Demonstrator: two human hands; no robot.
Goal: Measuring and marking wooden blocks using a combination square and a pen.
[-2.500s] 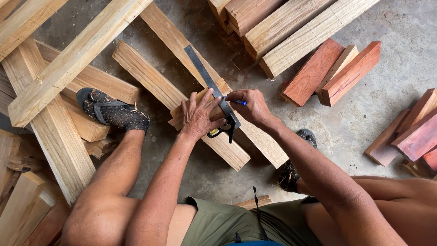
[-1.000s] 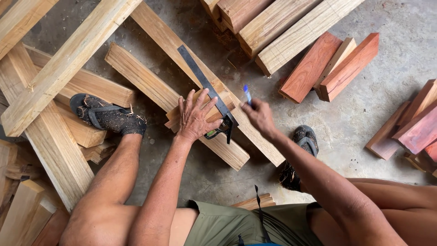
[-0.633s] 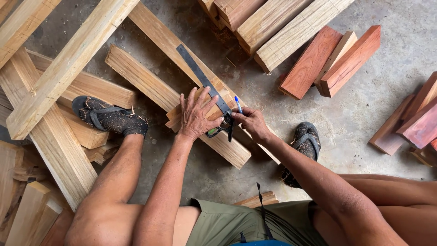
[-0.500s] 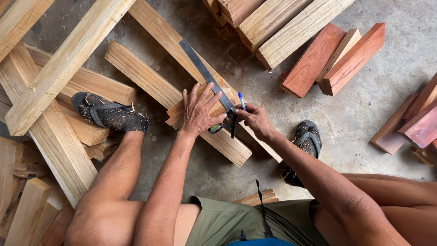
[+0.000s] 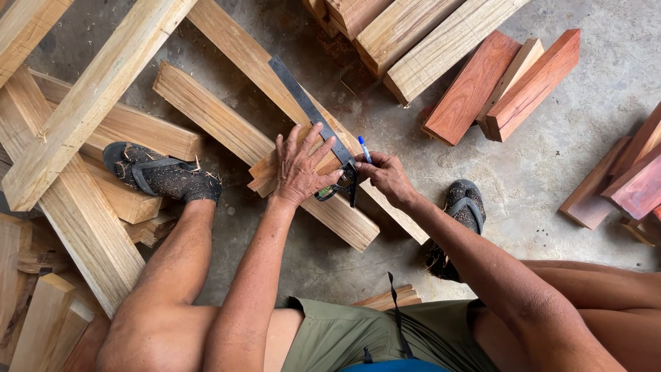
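Dusty grey concrete floor (image 5: 592, 83), even daylight, pale planks (image 5: 89, 96) strewn about.

The pale timber lengths (image 5: 206, 114) are showing rough-sawn, matt wood with open grain. The reddish blocks (image 5: 475, 86) are looking smoother and denser. The square's blade (image 5: 303, 103) is showing dull grey metal. The pen (image 5: 363, 148) is probably glossy plastic. The floor (image 5: 585, 138) is lying as gritty, dusty concrete.
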